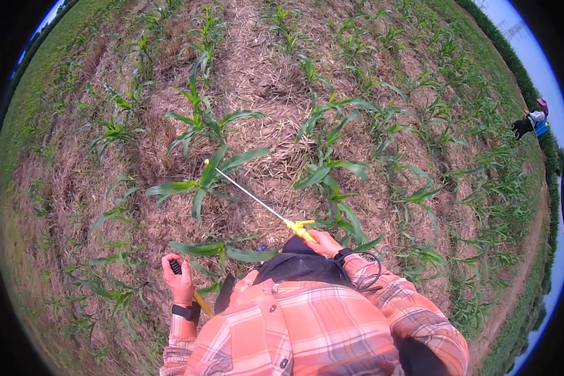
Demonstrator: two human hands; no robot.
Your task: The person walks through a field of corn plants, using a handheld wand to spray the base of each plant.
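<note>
My right hand point(324, 244) is closed around the yellow handle of a spray wand point(300, 230). The wand's thin pale tube runs up and left to a yellow nozzle point(207, 162) beside the leaves of a young corn plant point(207, 183). Low on the left, my left hand point(178, 283) is wrapped round a black grip point(176, 267) of a lever. A yellow bar point(203, 304) shows between that hand and my body, and seems to belong to the lever. Whatever both parts connect to is hidden behind my plaid shirt.
Rows of young corn point(332, 166) stand on both sides, in dry soil strewn with straw point(257, 113). Broad leaves point(225, 250) lie close in front of my body. Far off at the right edge is another person point(535, 118) with something blue.
</note>
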